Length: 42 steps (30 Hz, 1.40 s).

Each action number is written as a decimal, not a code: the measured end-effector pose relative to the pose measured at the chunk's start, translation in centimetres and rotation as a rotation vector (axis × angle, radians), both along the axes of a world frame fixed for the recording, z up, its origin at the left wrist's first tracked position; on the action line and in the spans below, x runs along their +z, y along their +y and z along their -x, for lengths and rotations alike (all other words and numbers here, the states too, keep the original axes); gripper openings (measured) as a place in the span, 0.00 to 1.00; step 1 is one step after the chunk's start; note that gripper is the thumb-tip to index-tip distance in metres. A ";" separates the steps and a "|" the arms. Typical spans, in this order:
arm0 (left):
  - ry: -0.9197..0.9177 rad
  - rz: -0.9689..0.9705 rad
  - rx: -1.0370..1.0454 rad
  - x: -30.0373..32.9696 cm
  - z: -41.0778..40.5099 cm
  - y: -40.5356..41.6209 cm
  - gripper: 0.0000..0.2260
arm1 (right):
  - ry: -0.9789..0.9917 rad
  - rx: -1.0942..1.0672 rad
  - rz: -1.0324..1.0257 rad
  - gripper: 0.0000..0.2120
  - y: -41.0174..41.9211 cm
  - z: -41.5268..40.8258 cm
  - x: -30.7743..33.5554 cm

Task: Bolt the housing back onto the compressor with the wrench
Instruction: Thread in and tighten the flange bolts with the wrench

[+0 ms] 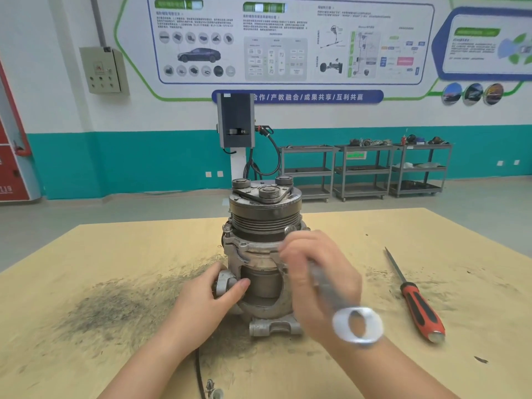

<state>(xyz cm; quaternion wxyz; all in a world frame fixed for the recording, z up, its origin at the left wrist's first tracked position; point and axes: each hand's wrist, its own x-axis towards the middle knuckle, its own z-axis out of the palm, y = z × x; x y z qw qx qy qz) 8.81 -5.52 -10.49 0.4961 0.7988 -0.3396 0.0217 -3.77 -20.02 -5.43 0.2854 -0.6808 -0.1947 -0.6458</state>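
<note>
A tan worktable (100, 254) fills the lower half of the frame, its surface smeared with dark grime at lower left; behind it, across the top of the frame, a white and teal wall carries a large printed poster (288, 41); grey shelf carts (365, 171) stand at right of centre against the wall, and a grey charging unit (236, 122) with a black cable stands at centre.

The compressor (264, 243) stands upright at the centre of the frame on the table, its grooved pulley at the top and a triangular plate with three round bosses above that; the cast metal housing (247, 251) wraps its lower body, with a mounting lug at the bottom resting on the table.

The left hand (213, 295), at lower centre, grips a lug on the housing's left side, thumb and fingers curled around it; the right hand (319, 277), blurred, lies just right of the compressor with its fingers wrapped round the shank of the wrench (345, 309); the wrench's ring end shows bright at lower right of centre, its other end reaching up toward the housing, hidden by the fingers.

A red-and-black handled screwdriver (414, 298) lies on the table at right, well apart from the hands, tip pointing to the far side.
</note>
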 end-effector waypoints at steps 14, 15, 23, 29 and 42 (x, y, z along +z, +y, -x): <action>-0.022 -0.021 0.008 0.1 0.1 0.0 0.19 | 0.278 0.941 -1.248 0.16 -3.9 0.2 3.2; -0.019 -0.026 0.009 0.0 0.1 0.0 0.19 | 0.269 0.953 -1.275 0.15 -3.9 0.1 3.1; -0.016 -0.031 0.019 -0.3 -0.3 0.1 0.21 | 0.023 0.251 -0.415 0.13 0.0 0.2 0.4; -0.026 -0.016 -0.010 -0.1 0.0 -0.1 0.13 | 0.053 0.016 -0.036 0.21 0.8 0.1 -0.2; -0.031 -0.042 0.012 -0.2 -0.3 -0.1 0.14 | 0.296 0.886 -1.192 0.17 -3.8 0.5 3.6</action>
